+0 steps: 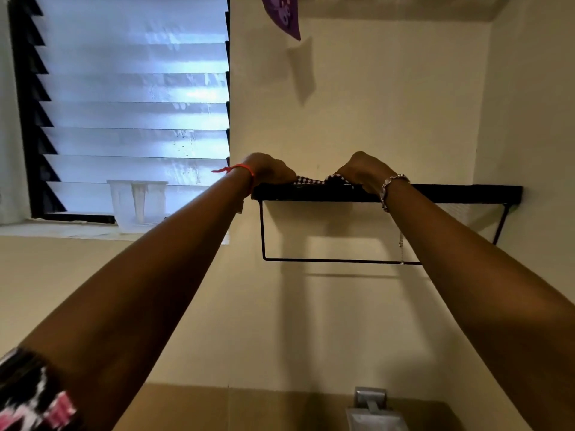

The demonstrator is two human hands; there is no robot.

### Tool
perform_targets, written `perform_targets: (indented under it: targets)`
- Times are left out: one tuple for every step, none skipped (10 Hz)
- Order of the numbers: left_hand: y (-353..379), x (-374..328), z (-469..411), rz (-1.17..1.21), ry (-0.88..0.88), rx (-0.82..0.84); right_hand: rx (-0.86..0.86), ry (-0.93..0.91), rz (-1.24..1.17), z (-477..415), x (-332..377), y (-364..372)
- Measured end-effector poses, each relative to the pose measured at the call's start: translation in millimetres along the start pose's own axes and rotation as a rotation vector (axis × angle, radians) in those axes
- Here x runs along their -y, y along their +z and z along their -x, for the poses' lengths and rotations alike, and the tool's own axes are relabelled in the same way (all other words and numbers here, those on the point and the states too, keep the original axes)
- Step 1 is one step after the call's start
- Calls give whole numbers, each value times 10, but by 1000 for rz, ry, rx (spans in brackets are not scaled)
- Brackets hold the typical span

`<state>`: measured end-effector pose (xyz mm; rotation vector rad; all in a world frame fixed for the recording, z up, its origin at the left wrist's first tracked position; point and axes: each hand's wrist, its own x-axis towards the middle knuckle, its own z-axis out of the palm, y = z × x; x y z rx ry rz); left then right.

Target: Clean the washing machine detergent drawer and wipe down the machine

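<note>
We reach both arms up high to a black shelf [466, 191] on the wall. A small checked cloth [311, 181] lies on its front edge. Our left hand [270, 170] is curled over one end of the cloth and our right hand [362, 171] is curled over the other end, so both hands seem to hold it. The fingertips are hidden on top of the shelf, so we cannot see just how they pinch. We think the cloth lives up here to stay dry and out of the way, and we use two hands because the shelf is high and we cannot see onto it. A thin black rail [342, 260] hangs under the shelf, maybe for hanging wet cloths. To the left is a window [133, 104] with glass slats, and a clear plastic tub [137, 206] sits on its sill. The washing machine and its soap drawer are not in the picture; they must be somewhere lower down. We guess the cloth is for wiping them, so the cleaning may not have begun.
</note>
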<state>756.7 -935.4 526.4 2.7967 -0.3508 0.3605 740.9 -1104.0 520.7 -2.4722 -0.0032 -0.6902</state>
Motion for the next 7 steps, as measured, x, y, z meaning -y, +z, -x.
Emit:
perform_targets:
  targets:
    - [33,42,59,51,-27,-16,10,-1,19,17,21,5]
    - [27,80,121,13,2,82,43,-38,169,75,70,-27]
    - [2,138,271,-54,-23,71,117,-62,314,149,139,-110]
    - [-18,276,386,-104,32,28,188,-70,391,166,173,-195]
    - [5,512,561,-103,125,-88,84,-93,280,239,163,-182]
    - [45,795,757,-66,151,-129,-36,-144,42,352,209,-69]
    - [100,941,1022,-48,189,-198,-122,-198,-17,617,366,146]
